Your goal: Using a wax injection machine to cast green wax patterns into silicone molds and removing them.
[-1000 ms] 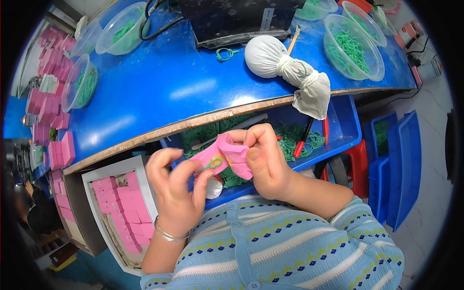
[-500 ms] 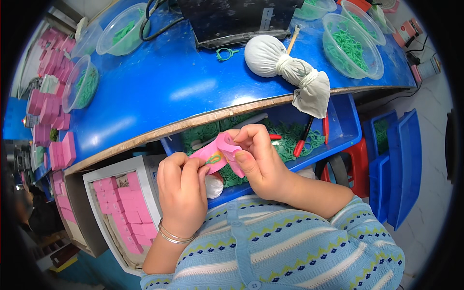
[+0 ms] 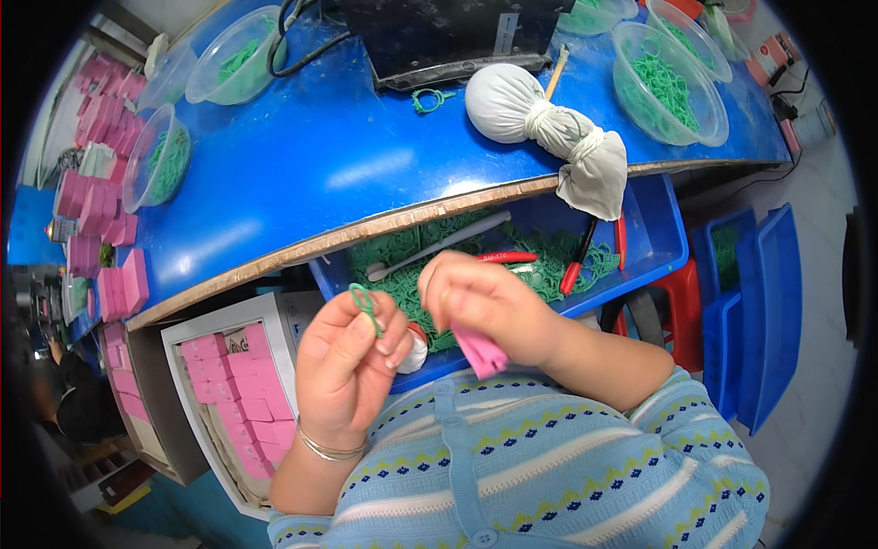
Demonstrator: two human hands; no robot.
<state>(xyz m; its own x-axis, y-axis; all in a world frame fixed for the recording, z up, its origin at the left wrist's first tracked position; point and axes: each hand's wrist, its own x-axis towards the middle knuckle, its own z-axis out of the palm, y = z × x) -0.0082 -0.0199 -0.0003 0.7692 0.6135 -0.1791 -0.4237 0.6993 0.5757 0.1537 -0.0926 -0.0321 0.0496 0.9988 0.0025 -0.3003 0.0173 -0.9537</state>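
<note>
— Blue worktop [image 3: 302,174] above, blue tray [image 3: 658,238] under its edge. What are the fingers doing?

— Left hand [image 3: 343,366]: thumb and fingertips [image 3: 377,331] pinched shut on a small green rubber ring [image 3: 364,302], a thin loop squeezed into a narrow, slightly twisted oval that stands above the fingertips. Right hand [image 3: 485,302]: fingers curled closed around a pink pouch [image 3: 480,352], one flat corner of it poking out below the palm (the rest is hidden in the fist).

— Where exactly?

— Both in front of the person's chest, just below the tray, hands near each other but apart.

— Counts?

— One ring in the hand, one pouch. In the tray, a tangled heap of green rings [image 3: 412,274], too many to count, plus a white stick [image 3: 439,245] and three red-handled tools [image 3: 508,257]. On the worktop, one tied white cloth bundle [image 3: 540,123] and at least five clear bowls [image 3: 668,82] of green rings. Stacks of pink pouches fill a box [image 3: 229,384] at lower left.
</note>
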